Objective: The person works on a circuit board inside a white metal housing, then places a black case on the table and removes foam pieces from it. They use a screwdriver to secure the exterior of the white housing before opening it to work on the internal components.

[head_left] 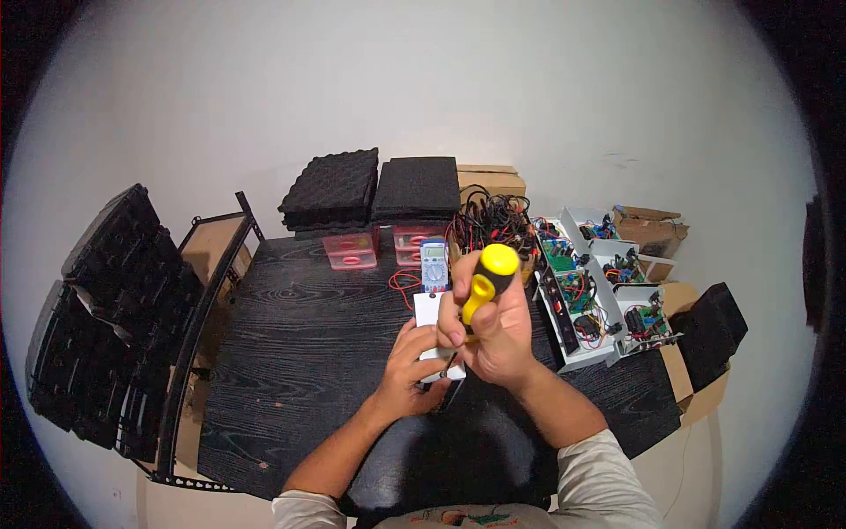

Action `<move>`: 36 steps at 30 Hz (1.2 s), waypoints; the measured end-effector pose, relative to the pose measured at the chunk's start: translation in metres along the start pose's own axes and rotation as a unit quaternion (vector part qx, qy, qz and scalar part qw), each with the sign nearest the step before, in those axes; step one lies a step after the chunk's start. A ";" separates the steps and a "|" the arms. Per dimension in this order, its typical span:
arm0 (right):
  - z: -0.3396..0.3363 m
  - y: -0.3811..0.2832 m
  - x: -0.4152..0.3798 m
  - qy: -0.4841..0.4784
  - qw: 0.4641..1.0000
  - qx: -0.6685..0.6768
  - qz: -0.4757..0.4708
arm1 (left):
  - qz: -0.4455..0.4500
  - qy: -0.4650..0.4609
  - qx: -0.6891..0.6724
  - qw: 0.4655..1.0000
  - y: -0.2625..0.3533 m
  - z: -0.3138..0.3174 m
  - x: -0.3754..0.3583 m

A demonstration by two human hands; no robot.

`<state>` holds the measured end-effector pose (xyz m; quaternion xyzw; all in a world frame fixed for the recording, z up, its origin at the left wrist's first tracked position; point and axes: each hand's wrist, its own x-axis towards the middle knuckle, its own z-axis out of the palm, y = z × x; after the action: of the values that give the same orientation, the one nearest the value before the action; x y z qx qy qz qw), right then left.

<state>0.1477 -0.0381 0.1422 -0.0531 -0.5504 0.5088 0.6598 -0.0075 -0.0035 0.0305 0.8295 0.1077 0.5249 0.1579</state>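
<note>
My right hand [504,342] is wrapped round the yellow and black handle of a screwdriver [500,259], whose butt end points up toward the camera. The screwdriver's tip is hidden behind the hand. Below and to the left, my left hand [411,368] grips a white rectangular case [427,309] from its left side, fingers lying across it. Part of the case is covered by both hands. Just beyond it stands a blue-edged digital multimeter [434,266], with a red test lead [403,282] curled to its left.
Red-fronted drawers [351,250] and black foam sheets [330,187] stand at the table's back. Tangled cables [492,216] fill a box beside them. White housings with circuit boards [582,300] lie to the right, near an open carton [679,375]. Black cases [106,300] occupy a left rack.
</note>
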 end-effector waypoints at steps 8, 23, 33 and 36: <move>0.001 -0.005 0.000 0.024 0.992 0.097 0.079 | -0.017 -0.004 -0.008 1.000 0.002 0.000 -0.001; 0.001 0.001 -0.005 0.045 0.997 0.034 0.057 | -0.010 -0.008 0.003 1.000 -0.001 0.001 -0.004; 0.005 0.001 0.001 0.029 0.999 -0.011 0.017 | 0.002 0.009 0.006 1.000 -0.005 0.004 -0.006; 0.002 0.009 -0.002 0.048 0.997 0.057 0.003 | 0.001 0.008 0.004 1.000 -0.006 0.005 -0.008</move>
<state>0.1408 -0.0361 0.1363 -0.0415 -0.4885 0.5381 0.6856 -0.0061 -0.0019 0.0198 0.8262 0.1105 0.5308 0.1531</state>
